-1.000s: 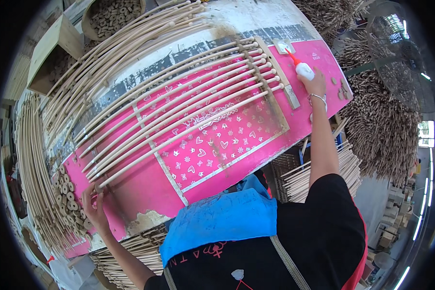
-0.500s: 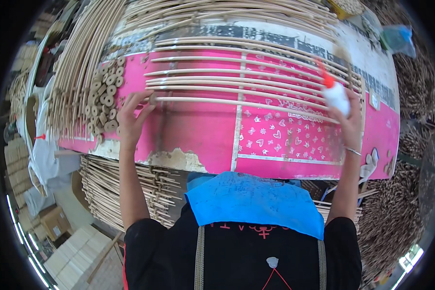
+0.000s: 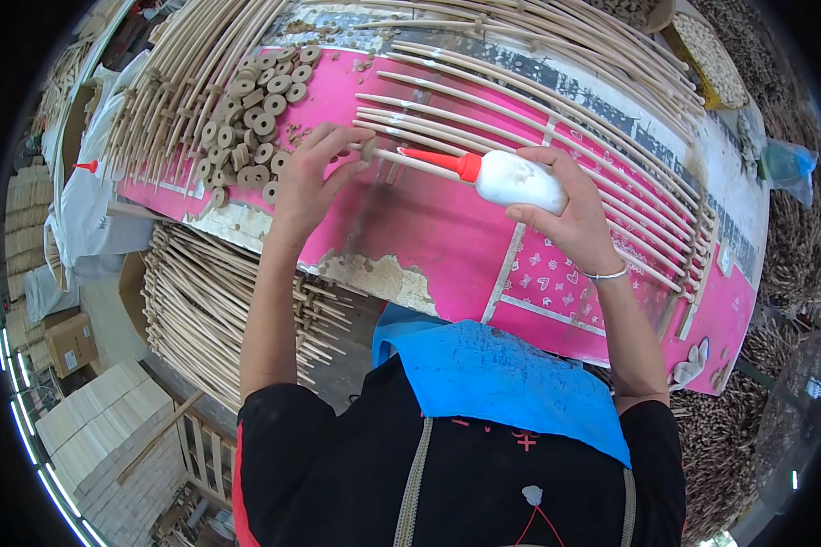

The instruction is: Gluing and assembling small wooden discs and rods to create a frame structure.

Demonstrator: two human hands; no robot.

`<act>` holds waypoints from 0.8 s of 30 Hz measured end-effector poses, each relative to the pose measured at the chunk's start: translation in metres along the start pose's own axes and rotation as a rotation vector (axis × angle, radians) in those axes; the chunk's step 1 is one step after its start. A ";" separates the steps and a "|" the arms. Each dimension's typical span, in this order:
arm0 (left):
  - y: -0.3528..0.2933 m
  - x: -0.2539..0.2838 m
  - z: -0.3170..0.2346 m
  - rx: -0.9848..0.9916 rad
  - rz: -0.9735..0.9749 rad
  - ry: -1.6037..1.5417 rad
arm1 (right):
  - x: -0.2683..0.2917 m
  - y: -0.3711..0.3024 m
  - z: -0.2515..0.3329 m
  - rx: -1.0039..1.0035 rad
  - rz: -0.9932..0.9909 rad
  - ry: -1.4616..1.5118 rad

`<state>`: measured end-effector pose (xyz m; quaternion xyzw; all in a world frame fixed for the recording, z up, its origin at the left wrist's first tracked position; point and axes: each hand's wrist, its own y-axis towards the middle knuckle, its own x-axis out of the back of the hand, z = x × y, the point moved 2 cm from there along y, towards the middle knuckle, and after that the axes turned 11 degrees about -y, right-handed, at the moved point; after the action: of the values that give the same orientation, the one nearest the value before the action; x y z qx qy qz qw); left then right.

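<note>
My left hand (image 3: 312, 182) pinches a small wooden disc (image 3: 368, 149) at the left end of the nearest wooden rod (image 3: 652, 272). In my right hand (image 3: 570, 205) is a white squeeze bottle (image 3: 511, 182) with a long red nozzle (image 3: 433, 162). The bottle lies tilted almost level above the rods, its tip pointing left, close to the disc. Whether the tip touches the rod I cannot tell. Several more rods lie side by side beyond, their right ends in a slotted wooden rack (image 3: 700, 242). Loose wooden discs with centre holes (image 3: 260, 123) are heaped left of my left hand.
A pink patterned sheet (image 3: 406, 242) covers the worktable. Bundles of rods lie at the far left (image 3: 178, 91) and along the back (image 3: 593, 41). Below the front edge is another rod stack (image 3: 214, 310). A white glove (image 3: 691, 363) rests at the right corner.
My right hand has brought the bottle leftward from the rods' right ends toward my left hand, now nozzle-left. My left hand stays at the rod's left end. The whole view has shifted and tilted.
</note>
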<state>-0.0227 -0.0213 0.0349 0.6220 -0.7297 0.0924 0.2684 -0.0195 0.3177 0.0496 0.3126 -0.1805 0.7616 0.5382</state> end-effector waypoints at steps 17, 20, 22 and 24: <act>-0.005 0.001 0.004 -0.004 -0.018 0.001 | -0.011 0.029 0.029 0.354 -0.133 -0.402; -0.007 0.001 0.006 0.018 0.009 0.042 | -0.010 0.030 0.032 0.370 -0.133 -0.460; -0.007 0.001 0.006 0.020 -0.020 -0.012 | -0.009 0.031 0.033 0.389 -0.141 -0.484; -0.007 0.001 0.005 0.014 -0.023 0.003 | -0.007 0.032 0.034 0.407 -0.149 -0.509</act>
<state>-0.0172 -0.0258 0.0293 0.6319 -0.7216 0.0953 0.2663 -0.0379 0.2804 0.0720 0.6061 -0.1299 0.6380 0.4567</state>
